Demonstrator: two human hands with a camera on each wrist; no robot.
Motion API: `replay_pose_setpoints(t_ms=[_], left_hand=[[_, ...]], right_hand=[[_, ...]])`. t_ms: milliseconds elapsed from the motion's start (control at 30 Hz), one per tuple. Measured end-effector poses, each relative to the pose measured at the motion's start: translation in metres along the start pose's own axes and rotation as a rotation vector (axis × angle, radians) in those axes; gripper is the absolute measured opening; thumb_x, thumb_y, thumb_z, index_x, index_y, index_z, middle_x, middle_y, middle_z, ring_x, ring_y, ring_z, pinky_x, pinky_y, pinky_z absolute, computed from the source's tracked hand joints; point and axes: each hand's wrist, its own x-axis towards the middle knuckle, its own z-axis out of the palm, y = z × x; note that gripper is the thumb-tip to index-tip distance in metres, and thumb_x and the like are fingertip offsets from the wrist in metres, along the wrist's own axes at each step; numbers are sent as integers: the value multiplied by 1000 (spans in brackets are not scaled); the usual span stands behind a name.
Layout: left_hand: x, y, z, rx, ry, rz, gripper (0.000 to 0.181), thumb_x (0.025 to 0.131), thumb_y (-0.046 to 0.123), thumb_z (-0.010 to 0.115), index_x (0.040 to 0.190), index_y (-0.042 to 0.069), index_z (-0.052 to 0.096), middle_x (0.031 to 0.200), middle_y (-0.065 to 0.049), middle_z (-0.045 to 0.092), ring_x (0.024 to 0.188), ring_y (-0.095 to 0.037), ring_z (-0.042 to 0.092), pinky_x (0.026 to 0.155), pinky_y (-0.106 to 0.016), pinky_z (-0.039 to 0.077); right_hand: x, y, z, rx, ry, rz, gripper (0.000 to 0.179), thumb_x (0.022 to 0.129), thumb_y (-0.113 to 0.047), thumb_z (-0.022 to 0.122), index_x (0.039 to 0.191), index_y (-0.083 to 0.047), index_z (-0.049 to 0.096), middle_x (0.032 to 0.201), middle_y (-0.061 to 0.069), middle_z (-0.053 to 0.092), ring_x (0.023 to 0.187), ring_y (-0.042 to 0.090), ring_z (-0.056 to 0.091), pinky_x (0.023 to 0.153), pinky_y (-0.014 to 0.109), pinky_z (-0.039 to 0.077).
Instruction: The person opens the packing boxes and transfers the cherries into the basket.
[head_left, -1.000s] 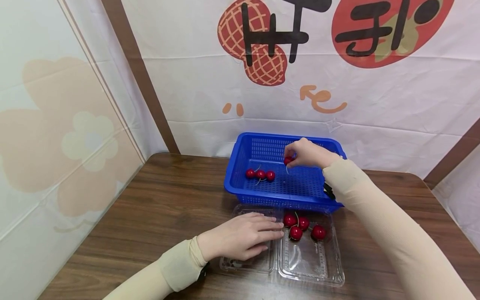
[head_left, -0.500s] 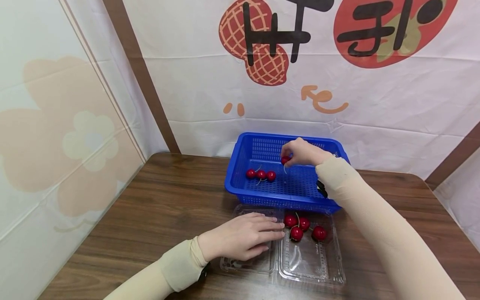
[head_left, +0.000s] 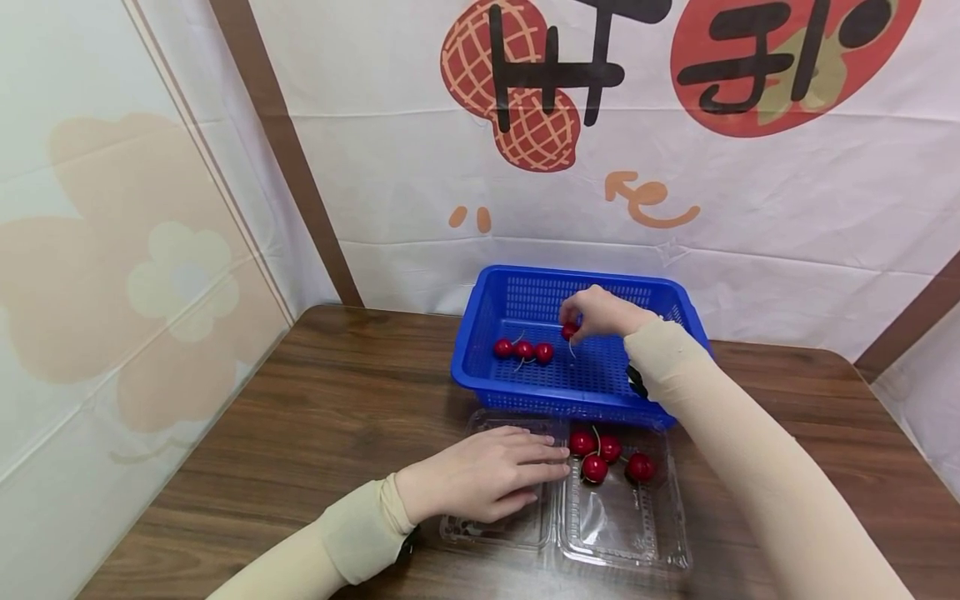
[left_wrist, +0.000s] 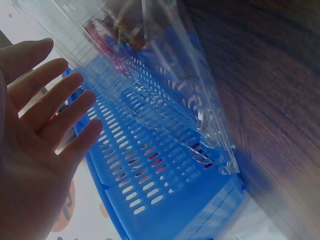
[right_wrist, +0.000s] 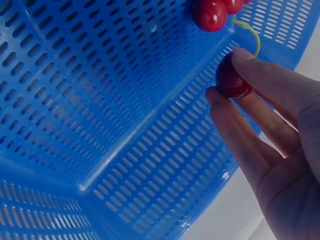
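My right hand (head_left: 602, 313) is inside the blue basket (head_left: 467, 358), pinching a red cherry (right_wrist: 233, 76) between thumb and fingertips; its stem hangs down. Left of it in the basket, several cherries (head_left: 524, 351) lie in a row. My left hand (head_left: 487, 473) rests with fingers extended over the left half of an unfolded clear plastic clamshell box (head_left: 615, 533). In the left wrist view this hand (left_wrist: 50, 115) has spread, straight fingers beside the plastic. Several cherries (head_left: 595, 468) with stems sit at the back of the box's right half.
A brown wooden table (head_left: 322, 400) bears everything. The basket stands near its back edge, directly behind the plastic box. A white printed cloth (head_left: 390, 150) hangs behind the table, and another pale cloth (head_left: 97, 333) with a flower print is at the left.
My right hand has shifted slightly left and then lower in the basket with the cherry. The left hand keeps its place on the plastic box.
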Motion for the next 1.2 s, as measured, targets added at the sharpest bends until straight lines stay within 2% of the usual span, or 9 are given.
replay_pose_setpoints(t_ms=[200, 400, 833, 1200], left_hand=[[0, -1, 0, -4, -1, 1, 46, 92, 33, 56, 135, 18, 54, 139, 2, 53, 131, -16, 47, 111, -31, 36], [0, -1, -1, 3, -3, 2, 45, 92, 33, 55, 135, 18, 54, 139, 3, 53, 131, -15, 46, 112, -31, 35], [-1, 0, 0, -3, 9, 14, 46, 92, 32, 57, 135, 16, 54, 138, 2, 53, 131, -16, 47, 111, -31, 36], [-1, 0, -1, 4, 3, 11, 46, 92, 33, 56, 135, 17, 53, 139, 2, 53, 131, -16, 46, 111, -31, 35]], right_hand=[[0, 4, 5, 22, -16, 17, 28, 77, -10, 78, 103, -6, 70, 103, 11, 69, 96, 24, 64, 86, 39, 55], [0, 5, 8, 45, 3, 10, 26, 75, -6, 78, 100, -5, 70, 99, 11, 70, 91, 22, 64, 81, 37, 56], [6, 18, 24, 55, -99, 76, 27, 77, -14, 78, 102, -8, 70, 104, 10, 69, 94, 22, 64, 84, 38, 56], [7, 23, 27, 67, -127, 88, 28, 76, -18, 79, 101, -8, 70, 102, 10, 71, 93, 21, 65, 83, 38, 56]])
